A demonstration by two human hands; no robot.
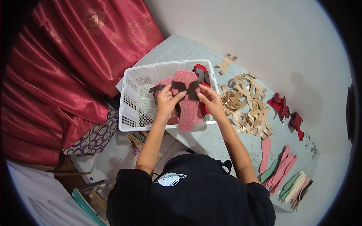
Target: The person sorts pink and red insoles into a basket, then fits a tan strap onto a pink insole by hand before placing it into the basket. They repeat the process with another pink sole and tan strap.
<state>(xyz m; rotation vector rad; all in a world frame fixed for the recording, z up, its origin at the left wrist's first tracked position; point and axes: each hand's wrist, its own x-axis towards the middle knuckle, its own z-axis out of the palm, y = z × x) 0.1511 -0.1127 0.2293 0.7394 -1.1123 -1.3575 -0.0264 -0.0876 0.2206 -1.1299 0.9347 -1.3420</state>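
Note:
Over the white plastic basket (130,96) I hold a pink textured sandal sole (187,115) with a dark brown strap (193,90) across it. My left hand (168,98) grips the left side, its thumb pressed on the strap. On the right side, my right hand (210,100) is closed around the strap's edge and the sole. More pink pieces (164,81) with dark straps lie in the basket behind my left hand. Red pieces (200,69) with a grey strap show behind the sole, partly covered by it.
Right of the basket, beige straps (247,101) lie heaped on the grey table (200,49). Dark red straps (279,105) sit near the wall. Pink soles (281,167) and mixed-colour soles (296,186) are stacked at the near right. A red curtain (86,56) hangs at left.

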